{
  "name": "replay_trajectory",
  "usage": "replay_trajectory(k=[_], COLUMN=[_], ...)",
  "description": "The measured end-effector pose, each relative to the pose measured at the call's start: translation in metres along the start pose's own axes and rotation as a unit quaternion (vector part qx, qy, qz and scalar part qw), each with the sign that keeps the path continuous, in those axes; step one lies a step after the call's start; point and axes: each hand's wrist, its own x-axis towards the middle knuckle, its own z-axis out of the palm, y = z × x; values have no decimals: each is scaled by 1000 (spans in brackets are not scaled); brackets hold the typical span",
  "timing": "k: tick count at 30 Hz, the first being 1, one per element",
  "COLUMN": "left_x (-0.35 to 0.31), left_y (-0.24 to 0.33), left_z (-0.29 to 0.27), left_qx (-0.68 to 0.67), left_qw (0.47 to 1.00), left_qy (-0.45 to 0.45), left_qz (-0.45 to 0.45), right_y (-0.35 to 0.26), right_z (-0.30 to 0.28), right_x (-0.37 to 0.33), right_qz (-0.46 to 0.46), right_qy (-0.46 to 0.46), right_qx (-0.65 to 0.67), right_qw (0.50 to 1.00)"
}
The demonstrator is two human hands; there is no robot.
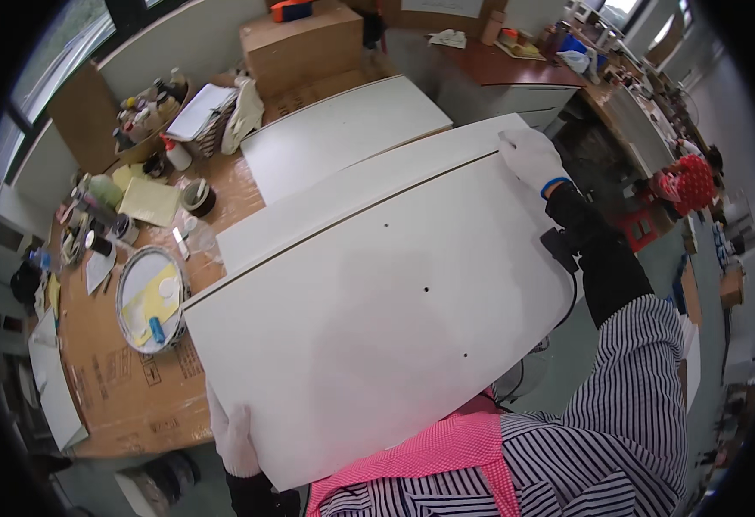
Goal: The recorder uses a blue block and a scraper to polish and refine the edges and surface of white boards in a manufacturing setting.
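A large white panel (360,302) lies tilted in front of me. It has a dark groove along its far side and a few small dark holes in its face. My right hand (531,159), in a white glove, grips its far right corner, the fingers over the top edge. At the near left corner my left hand (238,435), also gloved, holds the panel's side; some of its fingers are hidden behind the board. Beyond it, another white panel (343,129) lies flat on the cardboard-covered table (127,396).
On the table's left stand a round tub (123,302) with a blue roll on its lid, a dark jar (198,198), a basket of bottles (158,108) and yellow paper (150,202). A cardboard box (300,43) sits behind. Another person in red (687,183) is at the right.
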Motion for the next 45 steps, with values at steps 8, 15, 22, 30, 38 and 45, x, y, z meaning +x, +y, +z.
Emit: replay_trajectory(k=[8,15,22,30,38,45], left_x=[6,6,7,5,6,4], left_y=[0,1,5,-3,-6,-2], left_z=[-1,-3,-6,-10,-9,1], left_qx=[-15,-15,22,49,14,-29], left_qw=[999,999,998,998,1000,1000], left_qy=[2,5,-1,16,5,-1], left_qz=[-36,-45,-50,-41,-14,-9], right_y=[-210,-372,-493,-405,-161,15], right_z=[-18,-27,-35,-8,-24,5], right_x=[-45,-74,-97,-85,-33,22], right_qz=[-192,-287,-329,-273,-18,121], right_qy=[-58,-120,-119,-64,-61,-18], right_qx=[46,184,274,265,106,10], right_qw=[979,933,896,922,992,992])
